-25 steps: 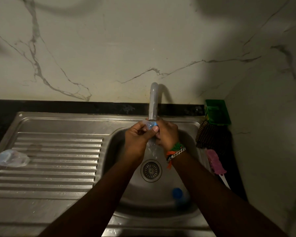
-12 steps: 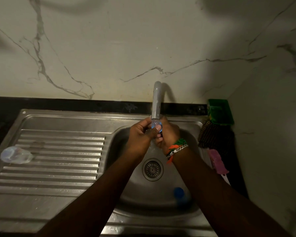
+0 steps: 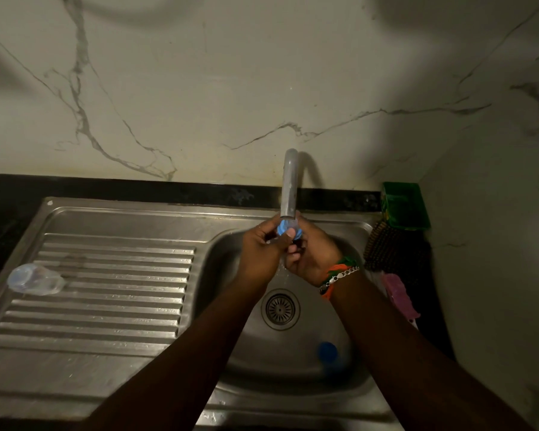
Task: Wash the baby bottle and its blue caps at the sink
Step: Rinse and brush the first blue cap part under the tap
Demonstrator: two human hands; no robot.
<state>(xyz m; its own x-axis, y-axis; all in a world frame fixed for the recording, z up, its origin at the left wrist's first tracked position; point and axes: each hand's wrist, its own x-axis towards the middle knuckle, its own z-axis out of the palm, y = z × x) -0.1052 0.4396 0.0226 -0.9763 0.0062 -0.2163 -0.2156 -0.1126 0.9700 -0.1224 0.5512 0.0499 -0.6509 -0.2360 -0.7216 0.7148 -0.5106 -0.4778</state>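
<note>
Right under the tap spout (image 3: 289,185), my left hand (image 3: 263,250) and my right hand (image 3: 313,253) together hold a small blue cap (image 3: 284,228); fingers of both curl round it and hide most of it. Water runs down past my hands into the steel sink basin (image 3: 231,275). A second blue cap (image 3: 327,351) lies on the basin floor, near the front right. The clear baby bottle (image 3: 35,279) lies on its side at the left end of the ribbed drainboard (image 3: 106,290), far from both hands.
The drain strainer (image 3: 280,308) sits in the basin's middle. At the right of the sink are a green box (image 3: 405,208), a dark scrub pad (image 3: 392,250) and a pink brush (image 3: 399,295). A marble wall rises behind and at the right.
Both hands stay under the spout with the cap and have shifted only a little around it. The bottle and the cap in the basin have not moved.
</note>
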